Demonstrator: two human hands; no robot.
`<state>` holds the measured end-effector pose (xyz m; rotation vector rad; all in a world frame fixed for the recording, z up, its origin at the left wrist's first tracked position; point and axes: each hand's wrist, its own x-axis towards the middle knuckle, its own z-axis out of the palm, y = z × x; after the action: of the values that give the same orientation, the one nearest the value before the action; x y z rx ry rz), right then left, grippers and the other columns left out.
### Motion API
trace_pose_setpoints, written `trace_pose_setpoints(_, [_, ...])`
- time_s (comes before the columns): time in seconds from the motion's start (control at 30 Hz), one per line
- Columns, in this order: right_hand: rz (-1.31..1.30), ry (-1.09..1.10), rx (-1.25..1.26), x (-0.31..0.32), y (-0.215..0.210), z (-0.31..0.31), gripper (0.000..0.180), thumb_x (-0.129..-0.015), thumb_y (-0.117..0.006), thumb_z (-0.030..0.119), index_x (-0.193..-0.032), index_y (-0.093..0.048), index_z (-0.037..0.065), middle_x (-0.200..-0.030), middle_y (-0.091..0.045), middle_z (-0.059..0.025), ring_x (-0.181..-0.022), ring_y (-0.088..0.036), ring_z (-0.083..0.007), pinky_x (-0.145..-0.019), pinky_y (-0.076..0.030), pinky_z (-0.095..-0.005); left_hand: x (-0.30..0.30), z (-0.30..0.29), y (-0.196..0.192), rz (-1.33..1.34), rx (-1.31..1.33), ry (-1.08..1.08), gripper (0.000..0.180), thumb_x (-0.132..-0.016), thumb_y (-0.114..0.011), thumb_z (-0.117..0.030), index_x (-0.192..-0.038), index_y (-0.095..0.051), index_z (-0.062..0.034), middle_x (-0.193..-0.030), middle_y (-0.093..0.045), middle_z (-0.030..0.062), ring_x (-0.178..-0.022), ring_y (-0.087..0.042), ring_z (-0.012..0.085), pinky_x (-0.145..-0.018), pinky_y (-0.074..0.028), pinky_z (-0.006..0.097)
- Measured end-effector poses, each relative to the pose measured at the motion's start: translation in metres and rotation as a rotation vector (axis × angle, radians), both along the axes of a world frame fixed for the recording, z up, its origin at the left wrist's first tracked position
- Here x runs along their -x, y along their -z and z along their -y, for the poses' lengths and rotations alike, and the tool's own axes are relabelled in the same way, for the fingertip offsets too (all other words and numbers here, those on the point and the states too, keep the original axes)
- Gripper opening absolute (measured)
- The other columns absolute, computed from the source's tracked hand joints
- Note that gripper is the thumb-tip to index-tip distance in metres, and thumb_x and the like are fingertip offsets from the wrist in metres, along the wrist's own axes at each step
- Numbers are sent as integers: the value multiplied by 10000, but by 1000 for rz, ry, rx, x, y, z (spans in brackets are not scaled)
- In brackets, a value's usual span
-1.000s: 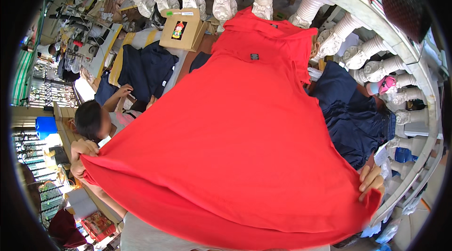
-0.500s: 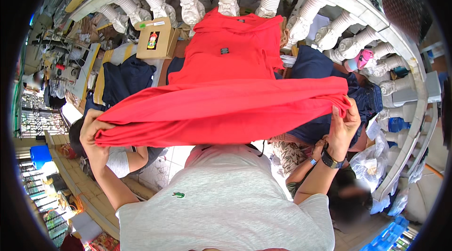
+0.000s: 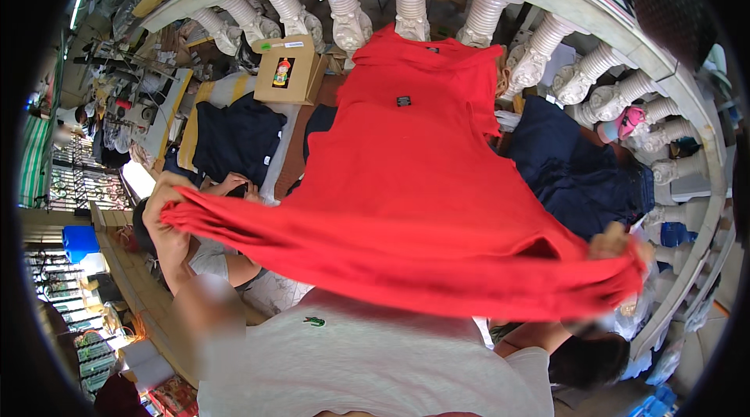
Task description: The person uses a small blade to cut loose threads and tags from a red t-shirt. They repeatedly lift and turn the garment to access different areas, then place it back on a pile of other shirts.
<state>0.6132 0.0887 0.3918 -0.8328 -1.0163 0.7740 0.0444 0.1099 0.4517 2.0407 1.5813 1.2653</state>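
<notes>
A red shirt (image 3: pixel 406 159) is spread across the middle, its collar end on the work surface and its lower part stretched toward me. A small dark label shows near its upper part. My left hand (image 3: pixel 168 202) is closed on the bunched left corner of its hem. At the opposite corner my right hand (image 3: pixel 613 245) grips the cloth, though motion blurs its fingers. Between both hands the near edge sags in a wide fold over my grey shirt front.
Navy garments lie left (image 3: pixel 238 136) and right (image 3: pixel 574 167) of the red shirt. A cardboard box (image 3: pixel 289 93) stands at the far left, before a pale balustrade (image 3: pixel 410 7). A co-worker's hand (image 3: pixel 233 184) is beside the left navy garment; another person's dark head (image 3: pixel 590 358) is at lower right.
My hands have moved apart and the right one has come lower and nearer. The folded red cloth has opened out and its near edge has dropped toward me. The view has shifted.
</notes>
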Motion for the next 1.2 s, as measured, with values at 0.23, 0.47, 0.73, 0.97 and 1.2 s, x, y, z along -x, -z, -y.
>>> trace_pose_setpoints(0.23, [54, -76, 191, 12, 19, -70, 681, -770, -786, 27, -1388, -508, -40, -1187, -640, -94, -1004, -639, -153, -926, -533, -305, -16, -118, 44, -320, 393, 79, 436, -662, -647, 118, -1082, -616, 3, -854, -497, 66, -811, -553, 201, -767, -472, 270])
trace_pose_setpoints(0.47, [1109, 207, 57, 9, 161, -303, 337, -702, -579, -141, -979, -729, -19, -873, -637, -194, -852, -637, -372, -781, -517, -384, -18, -305, 232, -729, 114, 295, 349, -677, -699, 5, -1018, -752, -47, -1180, -599, 126, -1126, -590, 312, -904, -490, 418])
trace_pose_setpoints(0.73, [1310, 338, 303, 14, 309, -474, 434, -693, -644, -86, -1118, -712, -24, -1486, -456, -251, -1183, -587, -452, -1035, -482, -476, -86, -415, 356, -1026, 94, 247, 433, -730, -740, -157, -1161, -757, -202, -1525, -376, 137, -1368, -399, 329, -1072, -388, 460])
trace_pose_setpoints(0.97, [1376, 427, 76, 27, 221, -415, 280, -661, -611, -122, -914, -698, -39, -1114, -671, -182, -979, -624, -395, -890, -506, -450, -108, -423, 420, -957, 170, 73, 560, -786, -763, -209, -1334, -649, -236, -1678, -59, 116, -1513, -179, 368, -1187, -239, 579])
trace_pose_setpoints(1.2, [1125, 390, -56, 35, 135, -317, 311, -688, -550, -142, -943, -689, -30, -1047, -690, -130, -912, -603, -362, -841, -488, -407, -94, -441, 401, -884, 89, 31, 363, -711, -793, -139, -1031, -680, -11, -1571, -360, 57, -1467, -288, 335, -1181, -258, 550])
